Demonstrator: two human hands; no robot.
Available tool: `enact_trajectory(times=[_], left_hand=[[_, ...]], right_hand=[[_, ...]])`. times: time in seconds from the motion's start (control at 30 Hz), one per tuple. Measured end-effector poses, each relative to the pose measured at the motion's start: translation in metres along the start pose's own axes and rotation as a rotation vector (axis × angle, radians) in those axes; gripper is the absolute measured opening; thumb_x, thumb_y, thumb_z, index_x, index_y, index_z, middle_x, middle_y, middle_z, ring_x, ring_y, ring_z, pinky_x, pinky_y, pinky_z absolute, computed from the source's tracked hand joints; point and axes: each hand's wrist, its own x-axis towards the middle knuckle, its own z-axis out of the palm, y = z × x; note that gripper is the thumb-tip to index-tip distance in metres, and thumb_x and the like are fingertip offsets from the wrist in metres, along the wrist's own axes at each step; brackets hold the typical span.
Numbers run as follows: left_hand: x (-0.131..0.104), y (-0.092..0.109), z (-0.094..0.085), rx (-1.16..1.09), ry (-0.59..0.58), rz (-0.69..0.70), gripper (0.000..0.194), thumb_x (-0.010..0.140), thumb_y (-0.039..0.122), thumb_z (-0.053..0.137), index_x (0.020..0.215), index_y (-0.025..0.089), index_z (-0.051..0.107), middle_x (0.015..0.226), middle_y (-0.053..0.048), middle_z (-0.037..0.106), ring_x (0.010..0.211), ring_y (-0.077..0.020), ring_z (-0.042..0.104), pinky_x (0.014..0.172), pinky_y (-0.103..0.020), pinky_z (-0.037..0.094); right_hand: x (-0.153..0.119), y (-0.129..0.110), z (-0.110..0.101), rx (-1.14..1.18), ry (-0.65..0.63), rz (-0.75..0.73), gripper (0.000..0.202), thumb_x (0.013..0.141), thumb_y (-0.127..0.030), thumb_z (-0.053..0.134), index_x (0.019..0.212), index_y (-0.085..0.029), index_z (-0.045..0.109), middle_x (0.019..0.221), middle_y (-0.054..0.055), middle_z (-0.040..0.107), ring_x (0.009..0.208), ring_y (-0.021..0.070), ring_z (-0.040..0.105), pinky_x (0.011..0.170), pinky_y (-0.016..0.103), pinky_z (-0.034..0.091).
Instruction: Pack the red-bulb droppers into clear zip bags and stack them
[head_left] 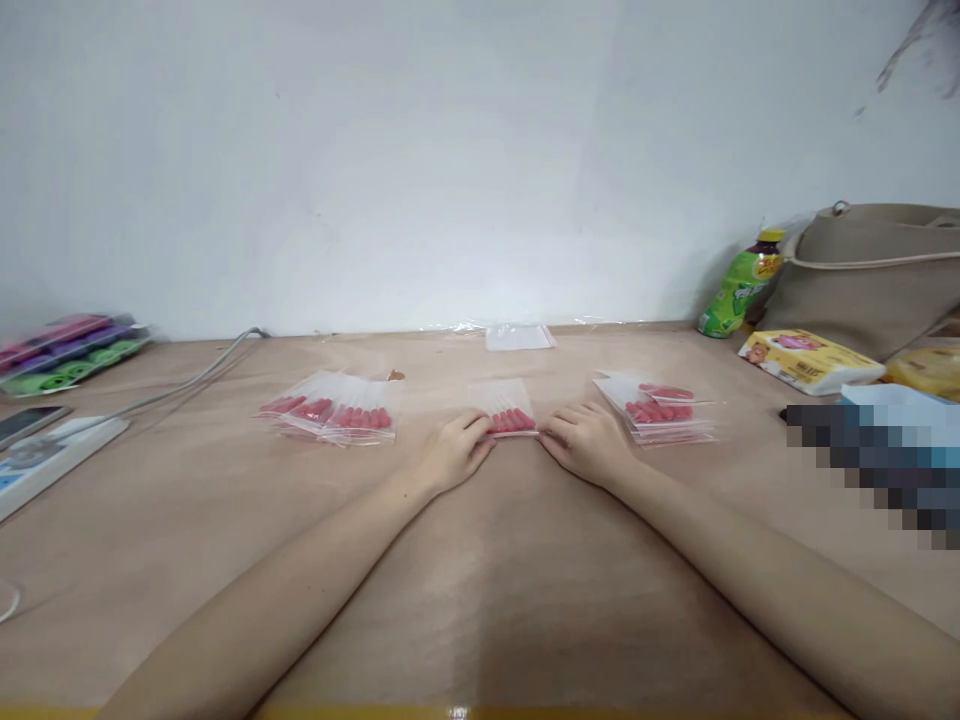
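Note:
A small clear plastic bag (501, 396) lies in the middle of the table, with several red, finger-shaped pieces in a row along its near edge. My left hand (457, 447) pinches the bag's near left corner. At the near right corner, the fingers of my right hand (585, 440) are closed on the same bag. Left of my left hand lies a spread pile of similar filled bags (364, 410). Another stack of filled bags (660, 412) sits just beyond my right hand. What the red pieces are, I cannot tell.
A white packet (519, 338) lies near the wall. To the right are a green bottle (739, 290), a yellow tissue pack (814, 362) and a beige handbag (862, 270). To the left are a power strip (67, 455), a phone (30, 425) and colourful packs (71, 355).

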Motion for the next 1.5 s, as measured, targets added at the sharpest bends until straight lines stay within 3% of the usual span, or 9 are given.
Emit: enact_trajectory(times=[0.2,0.5,0.67,0.93,1.13,1.37,1.5], left_hand=[[-0.001,-0.002,-0.005,0.045,0.018,0.06,0.015,0.087,0.019,0.044,0.078,0.017,0.056,0.076,-0.004,0.058,0.07,-0.017,0.057,0.065,-0.028,0.046],[0.011,0.003,0.012,0.0,0.098,0.141,0.013,0.085,0.015,0.046,0.089,0.017,0.059,0.093,-0.006,0.062,0.087,-0.0175,0.058,0.078,-0.03,0.047],[0.024,0.007,0.022,0.037,0.093,0.218,0.014,0.086,0.016,0.047,0.087,0.017,0.061,0.092,-0.006,0.064,0.087,-0.0182,0.059,0.079,-0.032,0.047],[0.033,0.006,0.02,0.184,0.037,0.329,0.027,0.09,0.015,0.036,0.077,0.015,0.06,0.082,-0.008,0.064,0.079,-0.019,0.059,0.076,-0.035,0.045],[0.03,0.003,0.012,0.271,0.026,0.373,0.03,0.091,0.014,0.033,0.075,0.014,0.058,0.077,-0.007,0.062,0.075,-0.0181,0.057,0.075,-0.033,0.045],[0.001,-0.023,-0.015,0.343,0.039,0.359,0.026,0.093,0.017,0.035,0.079,0.014,0.058,0.079,-0.008,0.061,0.078,-0.0186,0.056,0.075,-0.034,0.046],[-0.007,-0.03,-0.02,0.347,0.054,0.317,0.027,0.093,0.015,0.034,0.081,0.015,0.058,0.079,-0.007,0.061,0.077,-0.018,0.056,0.074,-0.035,0.046]], right_hand=[[0.003,0.0,-0.002,0.022,-0.038,-0.068,0.015,0.083,-0.018,0.05,0.076,-0.018,0.063,0.072,0.003,0.065,0.072,0.0147,0.053,0.07,0.029,0.028],[0.011,-0.005,-0.001,0.058,-0.062,-0.045,0.016,0.081,-0.018,0.051,0.072,-0.018,0.063,0.07,0.003,0.066,0.072,0.015,0.052,0.073,0.031,0.026],[0.014,-0.007,0.002,0.07,-0.045,-0.06,0.019,0.083,-0.021,0.048,0.072,-0.018,0.063,0.069,0.004,0.066,0.072,0.0152,0.052,0.079,0.034,0.026],[0.013,-0.009,0.003,0.07,-0.048,-0.089,0.023,0.085,-0.02,0.043,0.077,-0.018,0.064,0.071,0.005,0.065,0.074,0.016,0.051,0.085,0.037,0.025],[0.012,-0.009,0.0,0.05,0.022,-0.095,0.024,0.085,-0.019,0.042,0.074,-0.019,0.063,0.067,0.003,0.063,0.071,0.015,0.049,0.088,0.039,0.023],[0.01,-0.006,-0.004,0.05,0.04,-0.06,0.02,0.083,-0.018,0.045,0.072,-0.018,0.062,0.068,0.002,0.064,0.071,0.0148,0.05,0.088,0.039,0.022],[0.01,-0.006,-0.006,0.058,0.021,-0.037,0.019,0.082,-0.017,0.046,0.072,-0.018,0.062,0.069,0.003,0.065,0.072,0.0155,0.051,0.089,0.04,0.023]])
